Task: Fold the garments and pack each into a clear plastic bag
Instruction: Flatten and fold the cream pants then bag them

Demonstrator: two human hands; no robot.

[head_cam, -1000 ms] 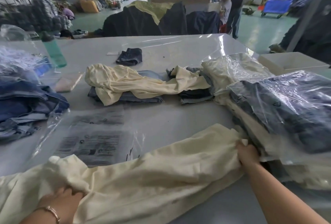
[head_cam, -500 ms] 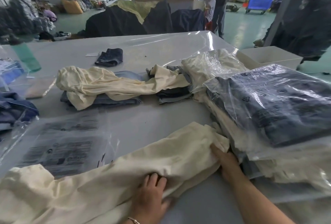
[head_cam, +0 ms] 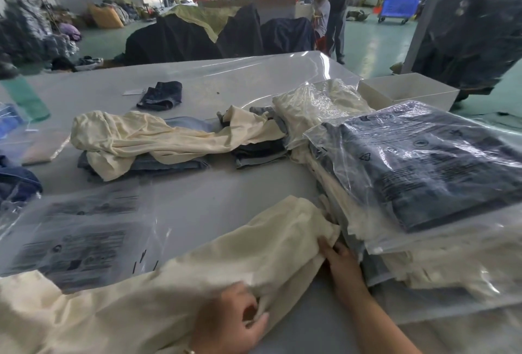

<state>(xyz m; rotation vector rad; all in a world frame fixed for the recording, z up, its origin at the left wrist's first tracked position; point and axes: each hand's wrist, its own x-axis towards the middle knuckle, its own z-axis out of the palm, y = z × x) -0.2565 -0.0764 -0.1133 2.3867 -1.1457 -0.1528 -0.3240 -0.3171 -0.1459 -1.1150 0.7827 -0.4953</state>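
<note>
Both gripping: left hand (head_cam: 228,322), right hand (head_cam: 343,261), cream garment (head_cam: 197,274)

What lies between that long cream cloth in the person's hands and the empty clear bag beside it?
Nothing visible. The cream fabric garment, gripped by the left hand and right hand, already overlaps the near edge of the flat clear plastic bag.

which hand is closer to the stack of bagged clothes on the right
Right. The right hand sits at the cream garment's end, against the bagged stack. The left hand grips the garment's near edge, farther left.
</note>
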